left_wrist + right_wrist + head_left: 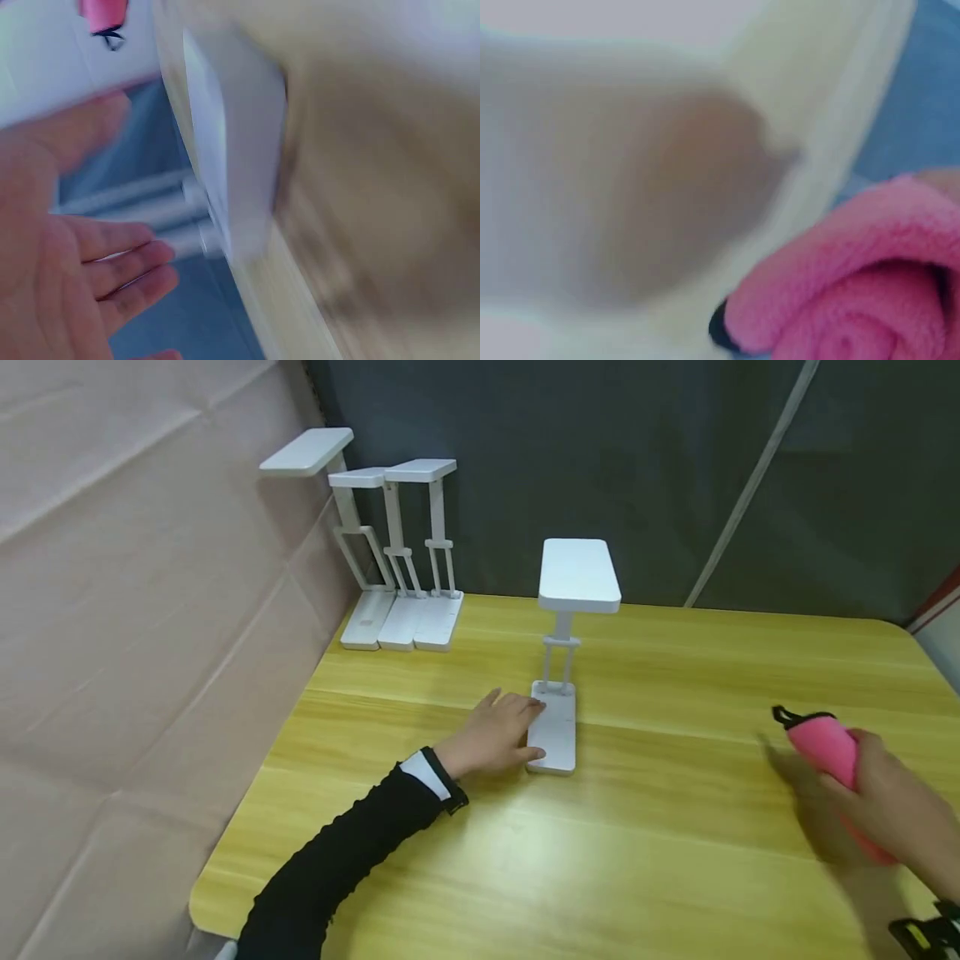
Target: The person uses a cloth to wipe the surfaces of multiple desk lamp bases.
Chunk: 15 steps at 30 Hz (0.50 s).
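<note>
Steadying a white desk lamp while gripping a pink cloth.

Standing at the table's far left corner are three white lamps (pixel 401 560) in a row; near the middle, the left hand (pixel 495 735) is lying open with straight fingers against the base of a lone desk lamp (pixel 558 693) on the yellow table (pixel 675 843); at the right, the right hand (pixel 888 810) is curling around a rolled pink cloth (pixel 825 747).

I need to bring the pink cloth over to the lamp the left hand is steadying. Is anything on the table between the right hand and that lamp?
Nothing visible does. The right hand holds the pink cloth at the table's right side, and only bare table lies between it and the lamp, whose base the left hand touches.
</note>
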Tool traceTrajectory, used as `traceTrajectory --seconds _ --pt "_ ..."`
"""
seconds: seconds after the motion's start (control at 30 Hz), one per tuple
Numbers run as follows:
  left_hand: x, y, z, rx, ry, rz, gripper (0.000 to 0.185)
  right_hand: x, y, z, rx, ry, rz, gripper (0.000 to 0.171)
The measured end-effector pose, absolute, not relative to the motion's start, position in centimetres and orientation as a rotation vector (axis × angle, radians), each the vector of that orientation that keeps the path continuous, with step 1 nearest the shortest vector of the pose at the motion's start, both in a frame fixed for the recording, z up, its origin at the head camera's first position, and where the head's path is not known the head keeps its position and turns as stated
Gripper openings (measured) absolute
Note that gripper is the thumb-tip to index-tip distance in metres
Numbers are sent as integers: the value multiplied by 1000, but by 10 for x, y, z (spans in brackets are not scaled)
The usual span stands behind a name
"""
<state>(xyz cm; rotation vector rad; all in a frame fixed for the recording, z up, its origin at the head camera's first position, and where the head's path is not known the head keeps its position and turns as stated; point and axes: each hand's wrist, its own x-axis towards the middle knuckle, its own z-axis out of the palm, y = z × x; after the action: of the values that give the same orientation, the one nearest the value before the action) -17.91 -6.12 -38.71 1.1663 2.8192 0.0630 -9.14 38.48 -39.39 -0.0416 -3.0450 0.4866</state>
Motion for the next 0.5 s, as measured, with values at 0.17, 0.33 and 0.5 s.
traceTrajectory --seconds 0.17,0.33,0.5 --pt "-200 -69 -384 957 2742 172 111 -132 296 -361 614 -2991 501 68" --pt "-209 -64 -392 944 2628 157 124 -171 220 -368 1062 -2902 425 65" --pt "-205 -62 -400 909 2611 76 114 -192 188 -386 1147 -2825 252 63"
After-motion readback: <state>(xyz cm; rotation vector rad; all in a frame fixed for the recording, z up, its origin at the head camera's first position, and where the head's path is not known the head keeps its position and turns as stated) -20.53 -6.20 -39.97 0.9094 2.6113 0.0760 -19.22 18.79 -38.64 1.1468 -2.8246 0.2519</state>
